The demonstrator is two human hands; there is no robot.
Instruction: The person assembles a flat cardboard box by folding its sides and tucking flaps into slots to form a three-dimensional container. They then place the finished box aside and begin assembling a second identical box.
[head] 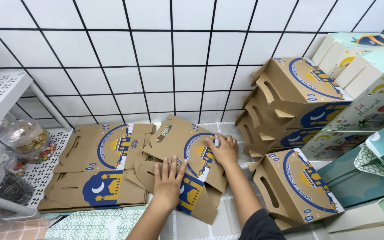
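Note:
A flat, unfolded brown cardboard box (183,146) with blue and yellow printing and a handle slot lies on the white tiled floor, slightly tilted. My left hand (167,182) rests flat on its lower part, fingers spread. On the upper right of the same box my right hand (223,151) presses down, fingers bent. Neither hand grips anything.
A stack of flat brown boxes (98,173) lies at the left. Assembled brown boxes (298,93) are piled at the right, one (296,186) standing close to my right arm. White and teal boxes (370,84) stand behind them. A white shelf (1,98) with snack jars (25,138) stands far left.

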